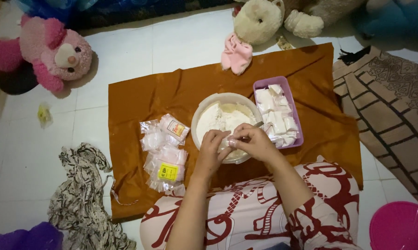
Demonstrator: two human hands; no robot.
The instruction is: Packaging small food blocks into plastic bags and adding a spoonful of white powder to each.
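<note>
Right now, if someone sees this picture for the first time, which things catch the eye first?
First, the left hand and right hand meeting over a round bowl of white powder at the centre of an orange-brown cloth. Beside the bowl, a purple tray of filled white packets sits right, small plastic bags left. A pink plush toy lies far left.

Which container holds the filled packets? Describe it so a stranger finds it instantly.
Start at the orange-brown cloth spread on the white tiled floor. At its middle stands a round white bowl of white powder; directly right of that bowl lies the rectangular purple plastic tray. It alone is straight-sided and purple, and it is heaped with small white packets.
</note>
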